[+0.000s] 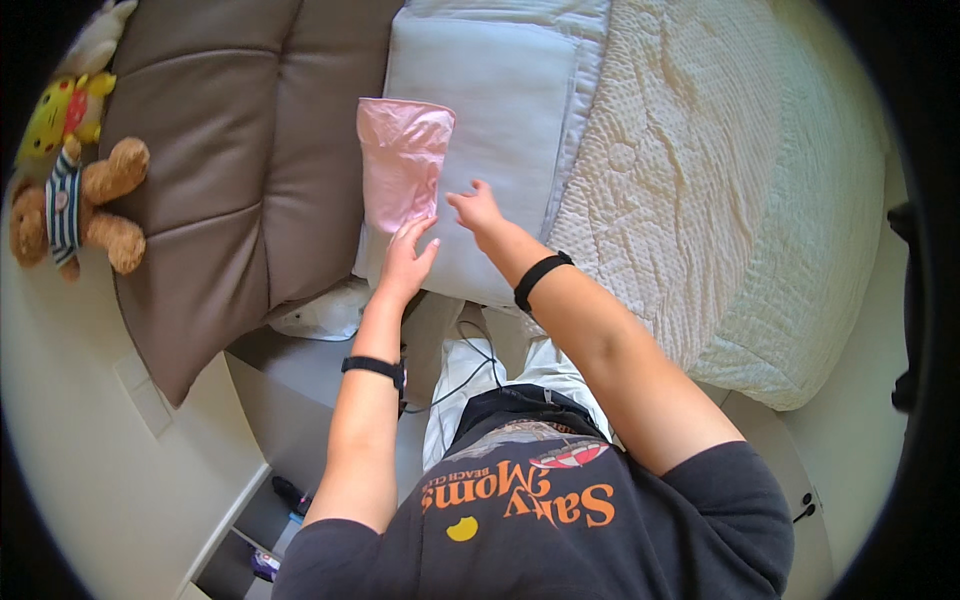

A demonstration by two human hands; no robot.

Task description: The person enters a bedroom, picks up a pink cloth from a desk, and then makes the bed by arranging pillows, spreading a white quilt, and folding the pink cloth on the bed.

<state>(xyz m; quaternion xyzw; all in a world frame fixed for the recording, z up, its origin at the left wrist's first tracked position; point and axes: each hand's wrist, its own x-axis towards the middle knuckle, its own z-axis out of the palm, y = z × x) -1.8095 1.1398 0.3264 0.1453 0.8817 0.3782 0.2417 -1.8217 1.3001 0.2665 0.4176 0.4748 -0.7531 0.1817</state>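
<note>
A folded piece of shiny pink satin-like fabric (407, 161) lies on a flat pale pad or folded bedding (502, 112), its left side close to a brown cushion. My left hand (409, 257) is at the lower edge of the pink fabric, fingertips on or just at it, with the thumb apart. Just right of the fabric, my right hand (478, 208) hovers over the pale pad with nothing visible in it. Its fingers are partly bent and spread, and a small gap shows between them and the pink fabric.
A brown padded headboard or cushion (202, 150) runs along the left, with a teddy bear (79, 206) and a yellow plush toy (67, 116) beyond it. Right of the pad spreads a cream textured quilt (667, 150). A clear plastic bag (322, 313) sits below the brown cushion.
</note>
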